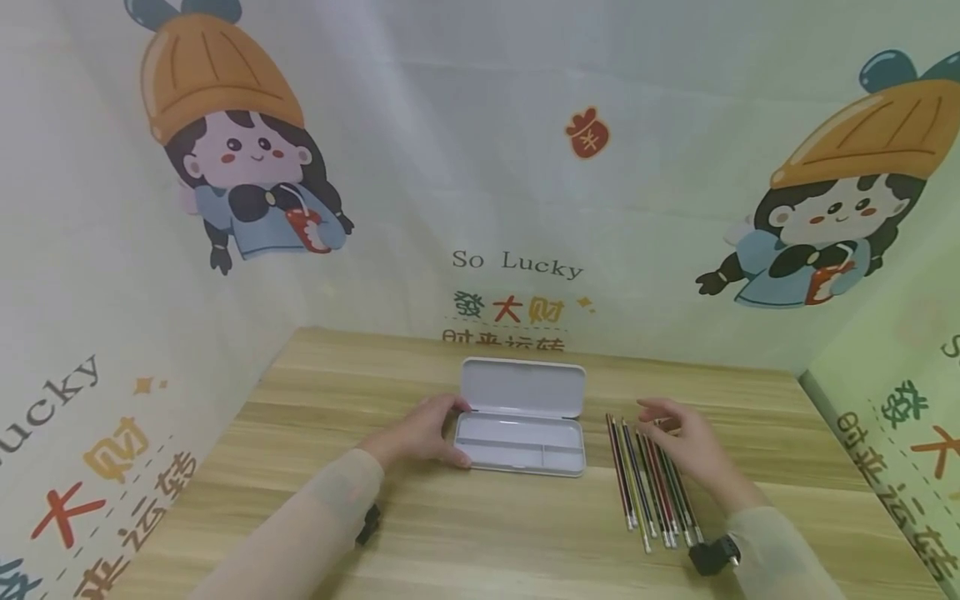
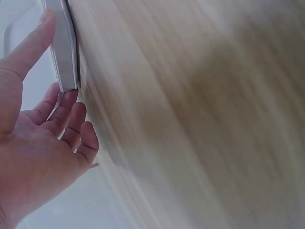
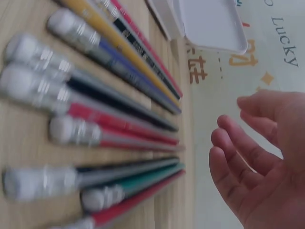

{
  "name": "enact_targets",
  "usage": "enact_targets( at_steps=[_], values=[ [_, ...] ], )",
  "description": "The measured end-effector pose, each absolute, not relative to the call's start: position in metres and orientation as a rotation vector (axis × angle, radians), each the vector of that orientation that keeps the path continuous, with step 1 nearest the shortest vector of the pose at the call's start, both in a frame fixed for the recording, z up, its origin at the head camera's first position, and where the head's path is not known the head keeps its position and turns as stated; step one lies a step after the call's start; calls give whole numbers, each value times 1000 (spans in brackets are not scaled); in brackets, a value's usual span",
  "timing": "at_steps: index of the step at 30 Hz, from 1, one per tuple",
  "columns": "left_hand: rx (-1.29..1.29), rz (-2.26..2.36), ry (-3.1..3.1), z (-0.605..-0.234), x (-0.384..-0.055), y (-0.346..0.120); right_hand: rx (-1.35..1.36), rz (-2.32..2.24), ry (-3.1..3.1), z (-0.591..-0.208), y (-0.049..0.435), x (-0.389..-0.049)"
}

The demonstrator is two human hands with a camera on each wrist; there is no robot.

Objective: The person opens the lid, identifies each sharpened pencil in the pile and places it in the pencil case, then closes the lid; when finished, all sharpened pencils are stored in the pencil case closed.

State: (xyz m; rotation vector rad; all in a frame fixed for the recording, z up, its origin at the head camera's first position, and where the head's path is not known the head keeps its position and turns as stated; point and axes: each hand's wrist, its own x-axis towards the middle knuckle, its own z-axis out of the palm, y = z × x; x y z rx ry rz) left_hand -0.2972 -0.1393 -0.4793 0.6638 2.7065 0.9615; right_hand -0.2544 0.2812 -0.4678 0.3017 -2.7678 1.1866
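Note:
A white pencil case (image 1: 517, 472) lies on the table with its lid (image 1: 522, 387) raised at the back, showing a long compartment and two smaller ones. My left hand (image 1: 431, 429) holds the case's left end, thumb at the front corner and fingers towards the back. In the left wrist view, the thumb lies along the case (image 2: 66, 47) and fingertips touch its end. To the right, several pencils (image 1: 641, 483) with white erasers lie side by side, erasers towards me. Over their far ends hovers my right hand (image 1: 686, 442), fingers loosely bent and holding nothing; the right wrist view shows this hand (image 3: 257, 157) beyond the pencils.
The wooden table (image 1: 480, 542) ends at a printed cloth backdrop (image 1: 450, 167), which rises behind it and along both sides. A black wrist device (image 1: 712, 556) sits at my right sleeve, close to the eraser ends.

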Motion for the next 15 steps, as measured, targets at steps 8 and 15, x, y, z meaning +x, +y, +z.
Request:
enact_targets(
  at_steps=[8,15],
  values=[
    [642,969,2696,-477,-297,-137,234,1109,-2801,-471,304,-245],
    [647,974,2701,-479,-298,-137,243,1031,-2855,-475,314,-239]
  ],
)
